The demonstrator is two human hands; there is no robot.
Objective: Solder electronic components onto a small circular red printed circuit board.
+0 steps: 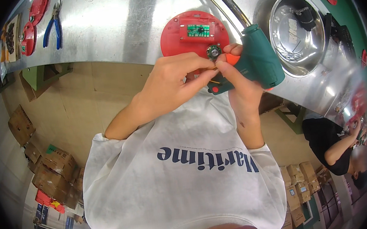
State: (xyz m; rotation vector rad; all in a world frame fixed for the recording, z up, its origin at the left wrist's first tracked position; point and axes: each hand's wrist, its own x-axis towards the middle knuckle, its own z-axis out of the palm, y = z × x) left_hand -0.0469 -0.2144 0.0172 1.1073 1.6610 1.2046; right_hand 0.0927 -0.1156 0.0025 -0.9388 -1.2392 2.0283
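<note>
With right hand point(242, 78), gripping a green pistol-shaped tool point(262, 53); with left hand point(169, 77), pinching a thin yellowish wire point(215, 68) beside a red disc-shaped part point(171, 38) on a metal table point(106, 29).

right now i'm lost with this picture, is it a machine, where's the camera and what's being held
No machine arms here: these are a person's bare hands, seen from a fisheye camera on their head, looking down, so straight edges bend. The right hand grips a green gun-shaped tool; the left hand appears to pinch a thin yellowish strand. On the metal table lie a red disc with a green circuit board, blue-handled pliers and a shiny bowl.
</note>
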